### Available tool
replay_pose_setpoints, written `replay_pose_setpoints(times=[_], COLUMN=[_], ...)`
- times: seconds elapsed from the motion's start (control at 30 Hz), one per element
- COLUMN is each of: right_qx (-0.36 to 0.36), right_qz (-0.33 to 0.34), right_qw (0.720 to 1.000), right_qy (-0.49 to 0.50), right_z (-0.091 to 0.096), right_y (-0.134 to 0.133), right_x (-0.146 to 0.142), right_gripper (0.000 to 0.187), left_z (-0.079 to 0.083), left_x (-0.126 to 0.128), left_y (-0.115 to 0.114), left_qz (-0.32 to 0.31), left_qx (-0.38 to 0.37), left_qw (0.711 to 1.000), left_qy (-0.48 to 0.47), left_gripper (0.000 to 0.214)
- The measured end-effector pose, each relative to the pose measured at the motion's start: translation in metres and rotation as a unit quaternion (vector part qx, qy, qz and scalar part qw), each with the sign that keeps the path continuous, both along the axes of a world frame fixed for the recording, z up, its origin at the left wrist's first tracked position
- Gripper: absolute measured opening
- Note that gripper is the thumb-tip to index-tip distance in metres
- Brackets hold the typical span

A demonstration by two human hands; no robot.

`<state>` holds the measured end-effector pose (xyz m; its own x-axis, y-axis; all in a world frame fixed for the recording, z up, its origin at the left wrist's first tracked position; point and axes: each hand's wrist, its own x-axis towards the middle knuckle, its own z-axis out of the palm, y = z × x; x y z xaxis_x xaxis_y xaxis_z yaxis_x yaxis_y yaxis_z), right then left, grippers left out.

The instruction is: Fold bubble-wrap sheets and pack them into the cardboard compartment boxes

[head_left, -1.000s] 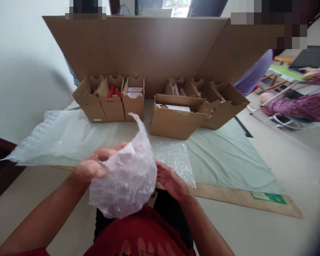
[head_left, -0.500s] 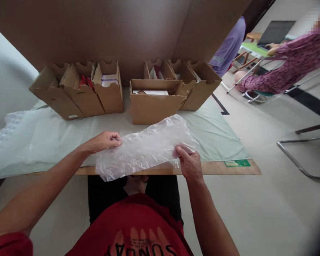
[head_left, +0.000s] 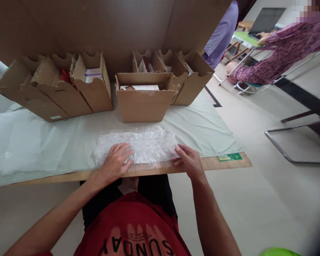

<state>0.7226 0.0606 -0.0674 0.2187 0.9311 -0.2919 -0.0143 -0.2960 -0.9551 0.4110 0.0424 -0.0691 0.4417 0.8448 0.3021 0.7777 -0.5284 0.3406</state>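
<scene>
A sheet of clear bubble wrap (head_left: 146,145) lies flat near the front edge of the board, on the pale green cloth (head_left: 197,124). My left hand (head_left: 116,163) rests flat on its left part, fingers spread. At the sheet's right end my right hand (head_left: 188,160) presses down with its fingers stretched out. Neither hand holds anything else.
An open cardboard box (head_left: 145,96) stands just behind the sheet. Cardboard bins (head_left: 58,92) with red and white items sit at the back left, more bins (head_left: 186,74) at the back right. A large plastic sheet (head_left: 21,142) lies left. A seated person (head_left: 277,46) works at the far right.
The bubble wrap was bunched up in both hands, then stretched out in the air; now it lies flat on the cloth with both hands pressing it down.
</scene>
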Motion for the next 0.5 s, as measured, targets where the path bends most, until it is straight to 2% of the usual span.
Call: replay_pose_setpoints(times=[0.07,0.13,0.23,0.4,0.5], right_qx=[0.02,0.049,0.069,0.015,0.02], right_qz=[0.025,0.038,0.043,0.02,-0.037], right_qw=[0.999,0.997,0.996,0.99,0.972], right_qy=[-0.019,-0.044,-0.045,0.14,0.23], right_z=[-0.002,-0.003,-0.001,0.013,0.015], right_y=[0.003,0.003,-0.005,-0.029,-0.049], right_x=[-0.001,-0.003,-0.004,-0.015,-0.037], right_gripper=[0.046,0.034,0.028,0.028,0.025], left_z=[-0.009,-0.013,-0.011,0.008,0.011], left_x=[0.005,0.007,0.005,0.003,0.01], left_y=[-0.013,-0.016,-0.014,-0.028,-0.049], left_qz=[-0.002,0.005,0.015,0.075,0.096], left_qx=[-0.008,-0.021,-0.022,0.085,0.129], left_qw=[1.0,1.0,1.0,0.988,0.978], left_qy=[0.005,0.007,-0.008,-0.102,-0.131], left_gripper=[0.027,0.027,0.023,0.019,0.041])
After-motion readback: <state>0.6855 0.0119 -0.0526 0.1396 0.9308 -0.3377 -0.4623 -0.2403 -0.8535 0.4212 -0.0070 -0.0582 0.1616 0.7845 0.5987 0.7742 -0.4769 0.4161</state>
